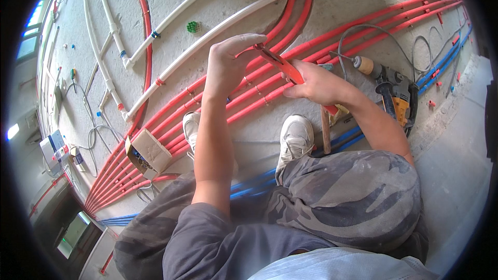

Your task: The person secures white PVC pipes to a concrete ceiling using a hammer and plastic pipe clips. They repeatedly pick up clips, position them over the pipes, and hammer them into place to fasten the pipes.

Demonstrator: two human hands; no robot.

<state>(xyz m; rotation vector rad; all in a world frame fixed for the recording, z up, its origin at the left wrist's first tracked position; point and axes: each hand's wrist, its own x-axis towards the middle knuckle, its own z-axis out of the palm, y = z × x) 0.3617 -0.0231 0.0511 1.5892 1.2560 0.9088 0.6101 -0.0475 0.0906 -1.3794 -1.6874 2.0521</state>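
My right hand [319, 84] is wrapped round a pair of red-handled pliers [282, 65], whose dark jaws point up and to the left. My left hand [228, 62] is bent at the wrist, its fingers drawn together at the jaws. Whatever lies between those fingertips is too small or hidden to make out. Both hands are above a row of red conduits [244, 120] running diagonally along the concrete floor. Small clips hold the conduits down.
A rotary hammer drill [391, 91] lies at the right, with its grey cable looping behind. Beside my right shoe [295, 137] a wooden handle [325, 132] shows. An open cardboard box [153, 153] rests on the conduits at left. White pipes [207, 33] and blue conduits [259, 181] cross the floor.
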